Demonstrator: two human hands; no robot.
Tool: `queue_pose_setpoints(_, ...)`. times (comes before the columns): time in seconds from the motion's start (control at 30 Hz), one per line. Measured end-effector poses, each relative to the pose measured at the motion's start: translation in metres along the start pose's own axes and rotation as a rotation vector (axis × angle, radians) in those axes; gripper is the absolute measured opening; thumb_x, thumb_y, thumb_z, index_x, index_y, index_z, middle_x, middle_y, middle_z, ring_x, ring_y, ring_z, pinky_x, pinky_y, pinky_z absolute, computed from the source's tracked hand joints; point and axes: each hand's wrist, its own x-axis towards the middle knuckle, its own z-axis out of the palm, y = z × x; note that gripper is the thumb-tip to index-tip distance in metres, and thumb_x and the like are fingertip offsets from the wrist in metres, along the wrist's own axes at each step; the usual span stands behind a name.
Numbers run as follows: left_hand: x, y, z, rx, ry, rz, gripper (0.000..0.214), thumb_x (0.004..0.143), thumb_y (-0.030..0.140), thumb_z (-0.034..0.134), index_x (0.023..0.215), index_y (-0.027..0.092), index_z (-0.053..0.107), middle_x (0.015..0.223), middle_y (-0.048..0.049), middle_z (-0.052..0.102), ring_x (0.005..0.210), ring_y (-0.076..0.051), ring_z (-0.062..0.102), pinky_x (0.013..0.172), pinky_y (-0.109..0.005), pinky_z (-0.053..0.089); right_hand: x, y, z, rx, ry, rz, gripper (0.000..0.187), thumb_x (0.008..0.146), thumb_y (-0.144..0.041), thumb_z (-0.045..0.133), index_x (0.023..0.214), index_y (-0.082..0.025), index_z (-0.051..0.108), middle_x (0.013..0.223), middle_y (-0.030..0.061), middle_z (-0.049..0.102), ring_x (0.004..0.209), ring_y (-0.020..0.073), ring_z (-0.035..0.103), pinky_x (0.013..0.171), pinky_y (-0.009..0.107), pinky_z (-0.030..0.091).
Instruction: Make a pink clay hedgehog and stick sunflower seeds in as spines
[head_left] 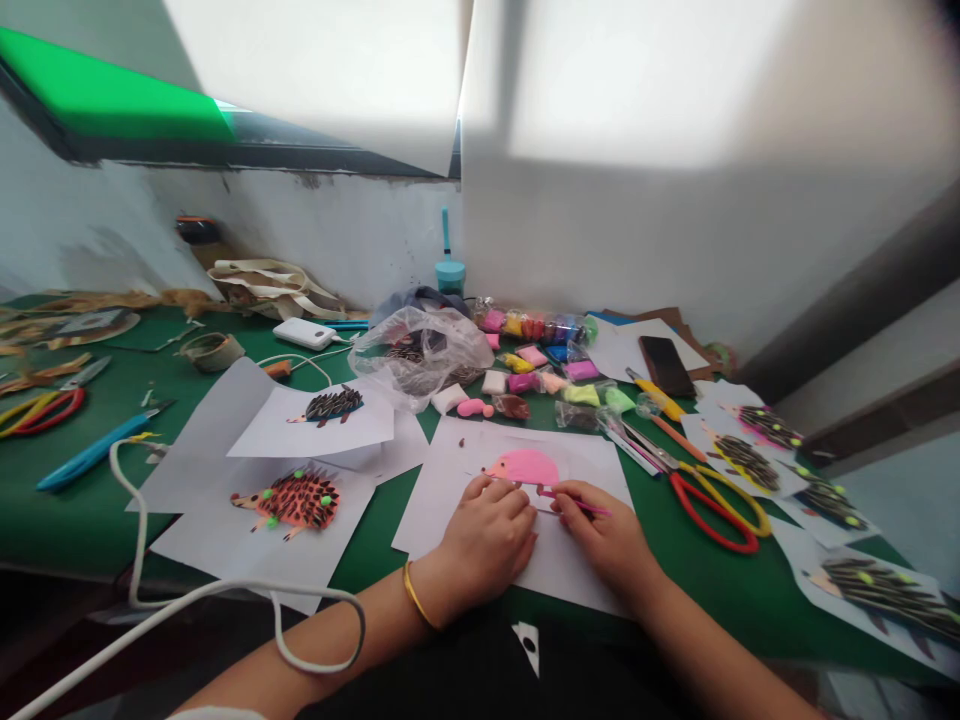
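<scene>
A pink clay hedgehog (531, 467) with a pale snout and small brown feet lies on a white paper sheet (442, 490) in front of me. My left hand (491, 530) rests on the paper just below the hedgehog, fingers curled together; whether anything is under them is hidden. With my right hand (600, 530) I pinch a thin pink modelling tool (589, 506), its tip by the brown feet at the hedgehog's lower edge. A small dark bit of clay (461, 442) sits on the paper's upper left.
Bagged clay pieces (525, 382) lie behind the paper. To the right are red-and-yellow scissors (716, 510), a phone (666, 366) and several finished hedgehog pictures (742, 463). Leftward lie an orange hedgehog picture (292, 503), a blue cutter (97, 455) and a white cable (202, 592) crossing my left forearm.
</scene>
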Motion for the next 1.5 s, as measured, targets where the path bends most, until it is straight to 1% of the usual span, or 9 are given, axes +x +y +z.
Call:
queue_pose_setpoints(0.07, 0.0009, 0.0007, 0.0003, 0.009, -0.013, -0.005, 0.018, 0.094, 0.033, 0.052, 0.101, 0.019, 0.060, 0.103, -0.0043, 0.064, 0.106, -0.024, 0.054, 0.100, -0.044, 0.033, -0.0011, 0.0020, 0.0011, -0.096, 0.019, -0.083, 0.024, 0.096, -0.038, 0.051, 0.103, -0.024, 0.069, 0.101, 0.0044, 0.074, 0.094, 0.0206, 0.070, 0.085, 0.033, 0.055)
queue_pose_setpoints(0.17, 0.0030, 0.0014, 0.0013, 0.030, -0.024, -0.008, 0.018, 0.093, 0.034, 0.054, 0.097, 0.018, 0.060, 0.100, -0.0049, 0.063, 0.103, -0.024, 0.055, 0.100, -0.044, 0.033, -0.0015, 0.0040, 0.0027, -0.189, 0.047, -0.168, 0.024, 0.096, -0.035, 0.051, 0.106, -0.023, 0.069, 0.104, 0.0046, 0.075, 0.098, 0.0205, 0.070, 0.088, 0.033, 0.054)
queue_pose_setpoints(0.27, 0.0054, 0.0019, 0.0027, 0.052, -0.023, -0.004, 0.018, 0.091, 0.035, 0.056, 0.095, 0.018, 0.060, 0.096, -0.0052, 0.063, 0.100, -0.025, 0.055, 0.099, -0.044, 0.033, -0.0015, 0.0053, 0.0039, -0.234, 0.067, -0.209, 0.024, 0.096, -0.033, 0.051, 0.107, -0.022, 0.069, 0.105, 0.0046, 0.075, 0.099, 0.0199, 0.070, 0.088, 0.032, 0.055)
queue_pose_setpoints(0.4, 0.0073, 0.0028, 0.0042, 0.064, -0.020, 0.001, 0.018, 0.089, 0.035, 0.058, 0.093, 0.018, 0.061, 0.093, -0.0054, 0.062, 0.094, -0.024, 0.055, 0.095, -0.041, 0.037, -0.0014, 0.0064, 0.0048, -0.269, 0.084, -0.240, 0.024, 0.096, -0.032, 0.051, 0.106, -0.022, 0.070, 0.104, 0.0046, 0.076, 0.097, 0.0197, 0.071, 0.087, 0.031, 0.056)
queue_pose_setpoints(0.6, 0.0073, 0.0030, 0.0049, 0.061, 0.020, -0.008, 0.019, 0.088, 0.036, 0.060, 0.092, 0.018, 0.061, 0.093, -0.0050, 0.061, 0.101, -0.024, 0.053, 0.103, -0.044, 0.031, -0.0007, 0.0085, 0.0053, -0.292, 0.083, -0.259, 0.025, 0.096, -0.032, 0.050, 0.106, -0.023, 0.071, 0.104, 0.0048, 0.076, 0.096, 0.0205, 0.072, 0.086, 0.032, 0.057)
queue_pose_setpoints(0.77, 0.0075, 0.0028, 0.0053, 0.065, 0.021, -0.025, 0.021, 0.086, 0.039, 0.062, 0.091, 0.018, 0.061, 0.093, -0.0053, 0.061, 0.102, -0.025, 0.052, 0.102, -0.045, 0.030, -0.0010, 0.0073, 0.0055, -0.295, 0.067, -0.237, 0.026, 0.097, -0.033, 0.049, 0.107, -0.022, 0.071, 0.105, 0.0058, 0.076, 0.097, 0.0210, 0.071, 0.087, 0.034, 0.057)
queue_pose_setpoints(1.03, 0.0088, 0.0035, 0.0031, 0.046, 0.006, -0.029, 0.029, 0.087, 0.039, 0.060, 0.109, 0.020, 0.062, 0.098, -0.0061, 0.062, 0.103, -0.026, 0.052, 0.105, -0.046, 0.030, -0.0015, 0.0035, 0.0054, -0.280, 0.050, -0.213, 0.027, 0.098, -0.034, 0.048, 0.108, -0.022, 0.070, 0.106, 0.0069, 0.075, 0.098, 0.0218, 0.070, 0.088, 0.036, 0.056)
queue_pose_setpoints(1.23, 0.0100, 0.0044, 0.0030, 0.062, -0.014, -0.044, 0.028, 0.084, 0.039, 0.062, 0.105, 0.020, 0.062, 0.097, -0.0066, 0.061, 0.103, -0.026, 0.052, 0.107, -0.047, 0.028, -0.0012, 0.0032, 0.0054, -0.280, 0.035, -0.211, 0.027, 0.098, -0.034, 0.048, 0.108, -0.021, 0.069, 0.106, 0.0062, 0.075, 0.099, 0.0210, 0.070, 0.088, 0.035, 0.055)
queue_pose_setpoints(1.5, 0.0099, 0.0041, 0.0039, 0.051, -0.015, -0.047, 0.028, 0.084, 0.040, 0.063, 0.103, 0.019, 0.062, 0.097, -0.0065, 0.061, 0.103, -0.026, 0.051, 0.108, -0.047, 0.028, -0.0009, 0.0021, 0.0058, -0.290, 0.055, -0.219, 0.027, 0.098, -0.034, 0.048, 0.107, -0.022, 0.070, 0.104, 0.0058, 0.076, 0.096, 0.0215, 0.071, 0.086, 0.034, 0.056)
